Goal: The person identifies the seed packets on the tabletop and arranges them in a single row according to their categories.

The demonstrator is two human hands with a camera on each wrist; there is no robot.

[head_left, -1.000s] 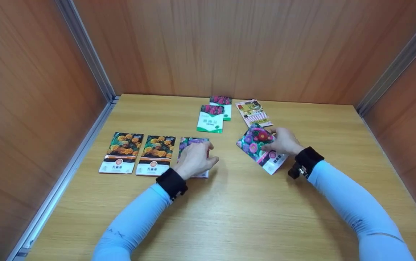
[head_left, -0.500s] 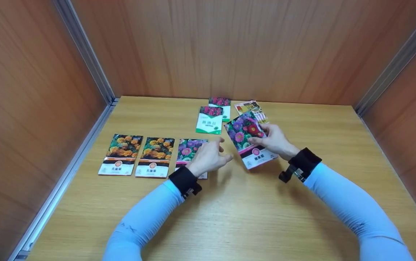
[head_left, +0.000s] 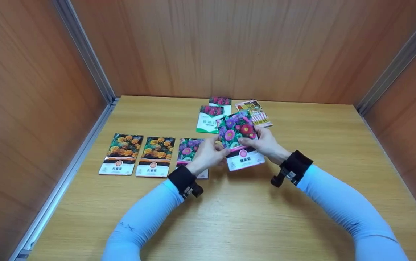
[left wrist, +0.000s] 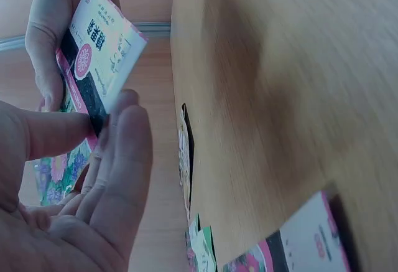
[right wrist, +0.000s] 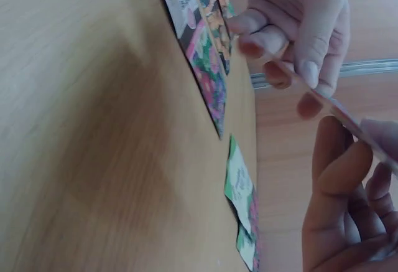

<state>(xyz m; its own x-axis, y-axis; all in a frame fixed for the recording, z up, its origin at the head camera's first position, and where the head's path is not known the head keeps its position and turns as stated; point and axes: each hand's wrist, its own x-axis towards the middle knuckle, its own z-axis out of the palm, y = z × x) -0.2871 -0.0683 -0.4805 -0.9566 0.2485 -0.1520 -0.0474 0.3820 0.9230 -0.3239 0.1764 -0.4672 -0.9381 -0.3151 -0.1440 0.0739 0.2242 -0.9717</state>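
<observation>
A seed packet (head_left: 242, 136) with pink, purple and red flowers is held above the table by both hands. My right hand (head_left: 266, 146) pinches its right edge, thumb on the front. On the opposite edge my left hand (head_left: 209, 154) grips it between thumb and fingers, as the left wrist view shows with the packet (left wrist: 102, 54) tilted. Seen from the right wrist, the packet (right wrist: 348, 119) is nearly edge-on. A matching flower packet (head_left: 188, 152) lies under my left hand, partly hidden by it.
Two orange marigold packets (head_left: 155, 156) lie in a row at the left. Behind are two overlapping green-and-white packets (head_left: 208, 121) and a yellow-and-white packet (head_left: 255, 111), partly covered in view by the held one. Wood-grain panels (head_left: 211, 47) wall the table (head_left: 229, 217) at back and sides.
My right hand has lifted the flower packet off the right of the table and carried it left. My left hand has moved right from the lying packet and taken hold of its left edge.
</observation>
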